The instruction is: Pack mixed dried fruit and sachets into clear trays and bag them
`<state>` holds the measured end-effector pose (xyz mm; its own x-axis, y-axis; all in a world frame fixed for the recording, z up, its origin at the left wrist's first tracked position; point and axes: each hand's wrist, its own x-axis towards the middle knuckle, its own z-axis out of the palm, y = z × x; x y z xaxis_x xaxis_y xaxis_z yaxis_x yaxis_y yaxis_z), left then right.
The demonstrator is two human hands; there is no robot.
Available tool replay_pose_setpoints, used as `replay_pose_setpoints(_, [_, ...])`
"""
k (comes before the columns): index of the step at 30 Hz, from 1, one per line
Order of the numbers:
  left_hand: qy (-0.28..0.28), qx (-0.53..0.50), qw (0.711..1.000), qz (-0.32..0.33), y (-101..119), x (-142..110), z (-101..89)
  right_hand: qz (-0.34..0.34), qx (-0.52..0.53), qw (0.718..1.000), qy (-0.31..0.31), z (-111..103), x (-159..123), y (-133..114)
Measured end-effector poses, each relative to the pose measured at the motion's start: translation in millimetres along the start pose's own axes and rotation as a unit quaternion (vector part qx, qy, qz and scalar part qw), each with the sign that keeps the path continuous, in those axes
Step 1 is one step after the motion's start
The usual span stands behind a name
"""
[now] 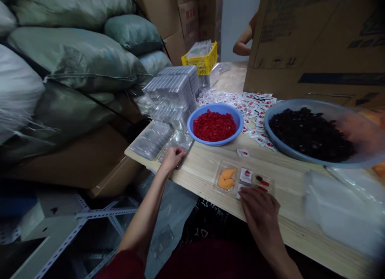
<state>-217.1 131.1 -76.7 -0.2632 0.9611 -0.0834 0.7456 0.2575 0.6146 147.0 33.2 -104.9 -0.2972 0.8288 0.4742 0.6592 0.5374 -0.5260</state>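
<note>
My left hand [172, 160] is closed in a pinch at the near edge of a clear plastic tray [179, 140], at the left of the table. On the table's front part lies another clear compartment tray [218, 175]. Orange pieces [227, 178] fill its left compartment, and a printed white sachet [246, 175] lies in the middle. Small dark and red pieces [263, 182] sit at its right. Over the near right side of this tray is my right hand [261, 204], fingers bent, fingertips on a second white sachet [239, 190] that they partly cover.
A blue bowl of red pieces [215, 126] stands behind, beside stacked clear trays [173, 88] and scattered sachets [255, 106]. A large basin of black pieces [313, 134] is at right, with another person's blurred hand [361, 130]. A cardboard box [313, 42] rises behind it.
</note>
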Motion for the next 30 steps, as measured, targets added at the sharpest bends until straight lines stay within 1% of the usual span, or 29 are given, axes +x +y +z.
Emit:
replay_pose_setpoints(3, [0.011,0.017,1.000,-0.010,2.3,-4.3,-1.4,0.006,0.001,1.000,0.000,-4.4,-4.6,3.5])
replay_pose_setpoints(9, [0.019,0.055,0.998,-0.012,12.2,-7.7,-2.2,0.009,0.014,1.000,-0.003,-1.2,-10.2,5.8])
replay_pose_setpoints(15, [0.010,0.059,0.998,-0.026,8.2,-3.3,4.7,0.014,0.021,1.000,0.015,-6.6,-14.0,9.4])
replay_pose_setpoints(18, [0.004,0.069,0.997,-0.027,9.2,-4.4,4.7,0.022,0.017,0.999,0.026,-8.6,-17.7,11.9])
replay_pose_setpoints(24, [0.002,0.124,0.992,-0.028,21.6,-11.9,0.8,0.035,0.014,0.999,0.022,-8.2,-27.1,12.5])
replay_pose_setpoints(30, [0.024,0.197,0.980,-0.033,36.1,-16.9,8.4,0.022,0.014,0.999,0.035,-8.6,-28.8,12.8])
